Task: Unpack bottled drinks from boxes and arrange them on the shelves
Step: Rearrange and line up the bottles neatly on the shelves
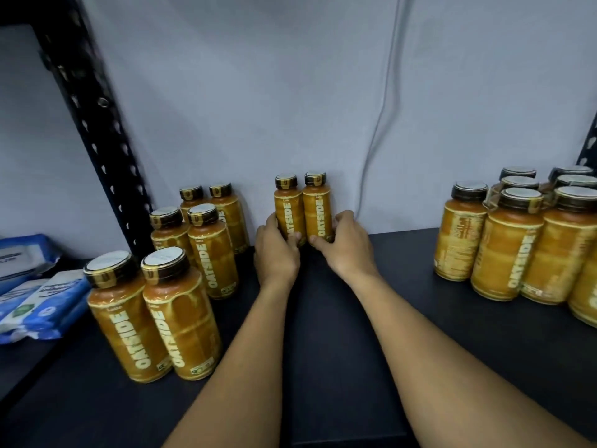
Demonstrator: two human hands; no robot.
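Two orange Oatside bottles stand upright side by side against the back wall on the black shelf (403, 286). My left hand (277, 250) grips the left bottle (287, 208) low on its body. My right hand (345, 244) grips the right bottle (318, 205) the same way. Both bottles have black caps and touch each other.
A group of several matching bottles (181, 286) stands on the shelf's left, another group (517, 240) on its right. Blue and white wipe packs (38, 299) lie at far left past a black perforated upright (97, 130). A thin cable (381, 118) hangs down the wall.
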